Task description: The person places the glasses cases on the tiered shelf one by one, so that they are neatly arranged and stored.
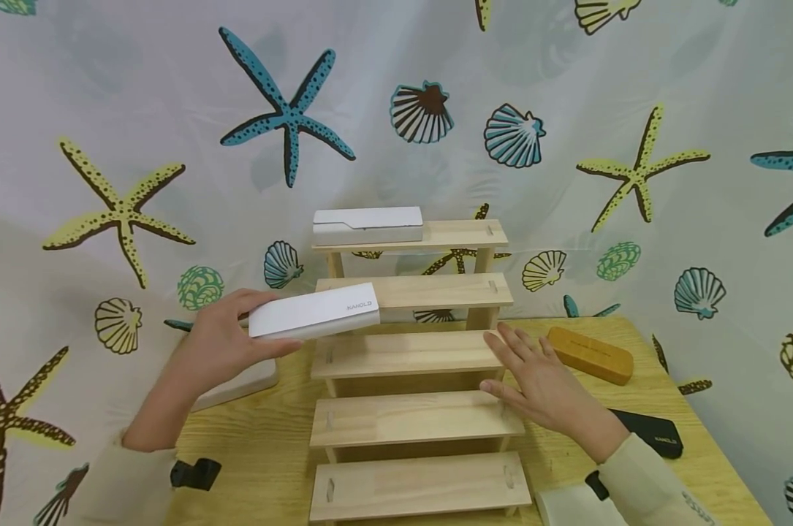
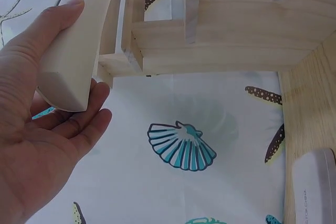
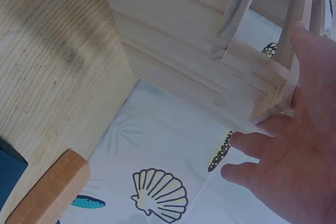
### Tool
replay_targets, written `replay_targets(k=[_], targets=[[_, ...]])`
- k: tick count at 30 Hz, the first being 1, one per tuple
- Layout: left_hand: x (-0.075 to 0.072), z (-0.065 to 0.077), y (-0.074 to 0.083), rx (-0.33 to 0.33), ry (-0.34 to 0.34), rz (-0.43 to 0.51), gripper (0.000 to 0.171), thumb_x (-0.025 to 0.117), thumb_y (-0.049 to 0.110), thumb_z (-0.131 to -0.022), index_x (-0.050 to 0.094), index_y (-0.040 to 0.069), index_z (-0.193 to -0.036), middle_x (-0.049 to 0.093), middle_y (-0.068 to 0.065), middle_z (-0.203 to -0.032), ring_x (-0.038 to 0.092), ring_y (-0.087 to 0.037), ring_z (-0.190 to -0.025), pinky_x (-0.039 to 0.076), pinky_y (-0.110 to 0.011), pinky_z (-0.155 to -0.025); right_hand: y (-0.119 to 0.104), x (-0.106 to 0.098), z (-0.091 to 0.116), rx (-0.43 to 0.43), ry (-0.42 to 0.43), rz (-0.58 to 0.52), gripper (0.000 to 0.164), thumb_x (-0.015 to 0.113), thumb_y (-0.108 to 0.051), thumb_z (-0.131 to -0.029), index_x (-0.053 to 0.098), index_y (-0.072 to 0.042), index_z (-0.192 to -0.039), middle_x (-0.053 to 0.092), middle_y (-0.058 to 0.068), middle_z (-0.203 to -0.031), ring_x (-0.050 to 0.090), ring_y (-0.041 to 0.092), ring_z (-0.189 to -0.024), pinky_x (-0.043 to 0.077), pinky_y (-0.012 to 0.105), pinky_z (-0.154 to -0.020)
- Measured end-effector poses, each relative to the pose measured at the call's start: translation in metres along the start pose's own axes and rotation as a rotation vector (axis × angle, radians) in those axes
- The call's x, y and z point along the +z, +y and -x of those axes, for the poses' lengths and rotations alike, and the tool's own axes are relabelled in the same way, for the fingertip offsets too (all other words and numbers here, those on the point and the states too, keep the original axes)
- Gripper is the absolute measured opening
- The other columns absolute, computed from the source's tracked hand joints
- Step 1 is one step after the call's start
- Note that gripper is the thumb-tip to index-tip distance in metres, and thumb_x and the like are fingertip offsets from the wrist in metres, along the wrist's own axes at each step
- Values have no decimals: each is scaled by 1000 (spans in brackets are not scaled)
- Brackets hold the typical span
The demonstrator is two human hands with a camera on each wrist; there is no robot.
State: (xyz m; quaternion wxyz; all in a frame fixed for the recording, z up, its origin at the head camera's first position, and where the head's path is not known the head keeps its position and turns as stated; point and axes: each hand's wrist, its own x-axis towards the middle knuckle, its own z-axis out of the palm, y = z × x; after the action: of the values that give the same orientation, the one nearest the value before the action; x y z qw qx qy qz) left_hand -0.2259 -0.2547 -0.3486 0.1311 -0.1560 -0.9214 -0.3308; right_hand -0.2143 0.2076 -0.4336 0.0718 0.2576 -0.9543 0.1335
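Observation:
My left hand (image 1: 221,340) grips a white glasses case (image 1: 313,310) by its left end, thumb on one side and fingers on the other. The case is held above the middle of a stepped wooden rack (image 1: 416,420), near its second-highest shelf. In the left wrist view the same case (image 2: 79,40) lies between thumb and fingers. My right hand (image 1: 544,380) rests with spread fingers at the right end of the middle shelf; in the right wrist view its fingers touch the rack's side (image 3: 273,87). Another white case (image 1: 367,226) lies on the top shelf, toward its left.
On the wooden table (image 1: 251,453), an orange-brown case (image 1: 590,356) and a black case (image 1: 649,432) lie right of the rack. A white case (image 1: 238,386) sits behind my left wrist, and a pale one (image 1: 577,506) lies near my right sleeve. A patterned curtain (image 1: 370,44) hangs behind.

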Motion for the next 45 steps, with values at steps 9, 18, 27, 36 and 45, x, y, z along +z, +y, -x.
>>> replay_targets(k=[9,18,27,36,45], targets=[[13,-23,10,20,-34,23,70,95,37,-79,69,8,-137,69,-16,-132,65,-32,-110,54,-42,-84,1,0,-1,4,-6,-5,77,59,-50,-105,34,-8,-166,28,22,-172,33,50,-155,23,76,-120],[32,-44,18,68,-59,42,73,97,35,-76,70,6,-137,71,-15,-124,63,-28,-105,53,-39,-82,3,2,-4,4,-5,-5,78,58,-52,-106,33,-10,-166,27,21,-173,33,49,-155,23,76,-121],[54,-70,31,142,-59,34,65,98,34,-73,75,9,-128,76,-11,-119,66,-25,-102,52,-38,-82,3,3,-7,3,-4,-11,78,59,-51,-105,34,-9,-166,28,22,-172,34,49,-155,24,76,-121],[72,-90,51,135,-95,42,69,96,39,-76,73,11,-134,73,-8,-119,61,-24,-102,51,-37,-83,5,3,-8,0,3,-9,77,59,-51,-106,34,-10,-166,29,22,-172,34,50,-154,23,76,-121],[94,-110,69,120,-127,92,69,96,38,-77,72,10,-135,74,-9,-119,60,-24,-102,50,-36,-85,5,1,-9,0,2,-7,77,58,-51,-106,35,-9,-165,29,23,-172,34,51,-154,23,75,-122]])
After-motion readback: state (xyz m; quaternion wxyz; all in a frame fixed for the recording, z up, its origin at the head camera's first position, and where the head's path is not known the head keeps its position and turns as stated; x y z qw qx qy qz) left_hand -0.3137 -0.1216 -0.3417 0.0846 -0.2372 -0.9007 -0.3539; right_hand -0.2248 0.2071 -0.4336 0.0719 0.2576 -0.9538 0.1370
